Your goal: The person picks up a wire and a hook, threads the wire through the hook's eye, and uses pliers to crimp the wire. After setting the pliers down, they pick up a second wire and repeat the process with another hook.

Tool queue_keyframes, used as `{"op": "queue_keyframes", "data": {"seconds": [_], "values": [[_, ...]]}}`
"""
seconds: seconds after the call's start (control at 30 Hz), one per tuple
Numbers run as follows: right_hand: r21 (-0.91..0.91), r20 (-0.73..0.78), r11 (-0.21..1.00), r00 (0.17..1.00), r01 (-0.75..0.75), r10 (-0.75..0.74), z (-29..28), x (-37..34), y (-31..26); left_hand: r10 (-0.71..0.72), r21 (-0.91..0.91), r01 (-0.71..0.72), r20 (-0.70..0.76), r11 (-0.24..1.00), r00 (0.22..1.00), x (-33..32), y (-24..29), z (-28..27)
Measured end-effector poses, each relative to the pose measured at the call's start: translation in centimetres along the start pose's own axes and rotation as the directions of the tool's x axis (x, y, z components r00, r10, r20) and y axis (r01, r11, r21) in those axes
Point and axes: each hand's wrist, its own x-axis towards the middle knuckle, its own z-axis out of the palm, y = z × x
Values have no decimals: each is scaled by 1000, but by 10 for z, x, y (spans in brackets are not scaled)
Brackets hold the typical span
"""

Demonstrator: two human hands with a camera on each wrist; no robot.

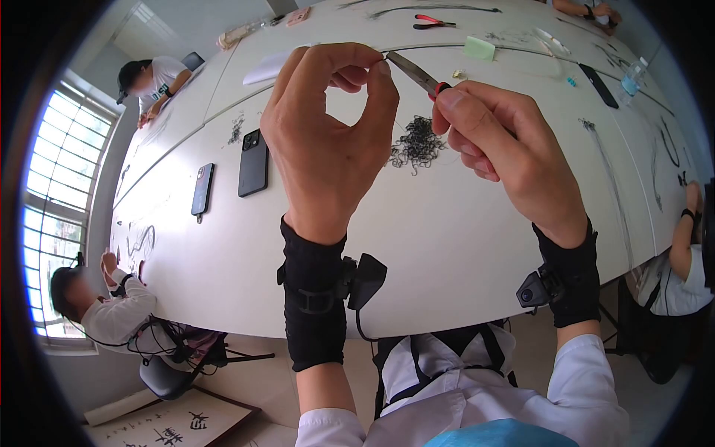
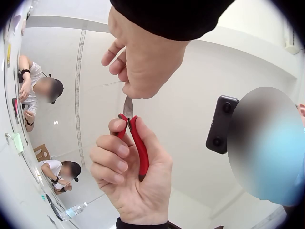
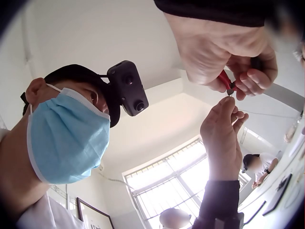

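My left hand is raised over the table, thumb and forefinger pinching a thin dark wire whose tip shows at the fingertips. A fine strand trails off from those fingers in both wrist views. In my right hand is a pair of red-handled pliers, fingers wrapped round the handles. The narrow metal jaws reach to the left fingertips and meet the wire end there; that spot is tiny in every view. Below and between the hands lies a pile of small bent dark wire pieces on the white table.
Two phones lie left of my left hand. Farther back are red-and-black pliers and a green sticky note. A water bottle stands at the right, near long loose wires. Other people sit around the table.
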Motion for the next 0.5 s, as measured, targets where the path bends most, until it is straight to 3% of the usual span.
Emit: {"op": "queue_keyframes", "data": {"seconds": [0.23, 0.43, 0.5], "values": [[22, -3, 1000, 1000, -5, 5, 3, -1, 1, 7, 8, -6, -23, 1000, 1000, 0, 0, 1], [24, 1, 1000, 1000, 0, -1, 4, 0, 3, -82, 97, 75, 76, 992, 994, -2, 6, -6], [102, 62, 993, 997, -51, 44, -5, 2, -3, -79, -24, 80, 39, 997, 996, -1, 4, -2]]}}
